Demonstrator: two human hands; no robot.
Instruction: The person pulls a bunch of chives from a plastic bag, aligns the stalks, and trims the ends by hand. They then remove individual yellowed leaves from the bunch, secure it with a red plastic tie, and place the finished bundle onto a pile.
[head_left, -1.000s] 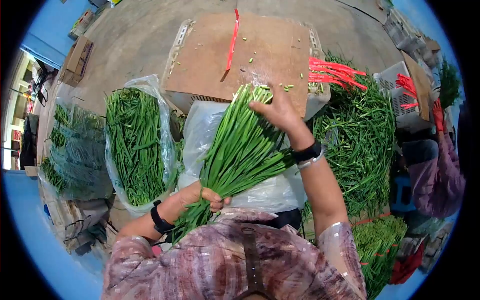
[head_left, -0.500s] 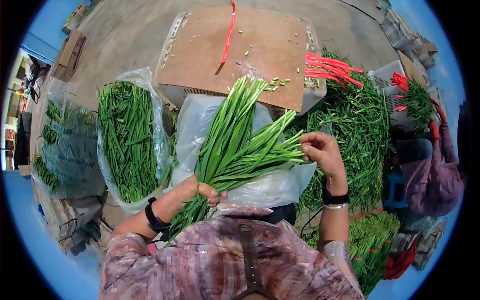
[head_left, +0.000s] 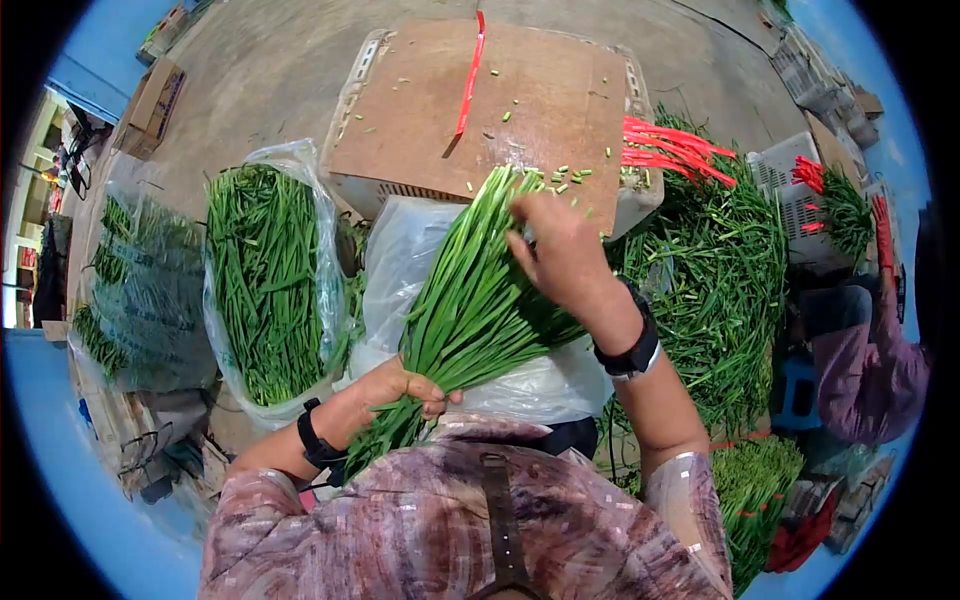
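One bunch of greens [head_left: 465,320], slanting over clear plastic [head_left: 395,255]; leafy end closed in the left hand [head_left: 405,388], presumably to leave the pale stem ends free. Right hand [head_left: 565,245]: beside those ends, fingers curled, thumb apart; whether it pinches a stem, cannot tell.

Surface and room, by size:
- Concrete floor [head_left: 260,70], beyond both hands.
- Loose heap of greens [head_left: 710,300], right of the right hand.
- Co-worker [head_left: 865,385], farther right.
- Upturned-looking crate [head_left: 637,205], ahead of the hands, under a brown board [head_left: 420,100], likely a worktop.
- Bagged greens [head_left: 265,280], left of the left hand.
- Red strips [head_left: 670,155], ahead-right of the right hand, probably for easy reach.
- Cut bits [head_left: 507,116], on the board.
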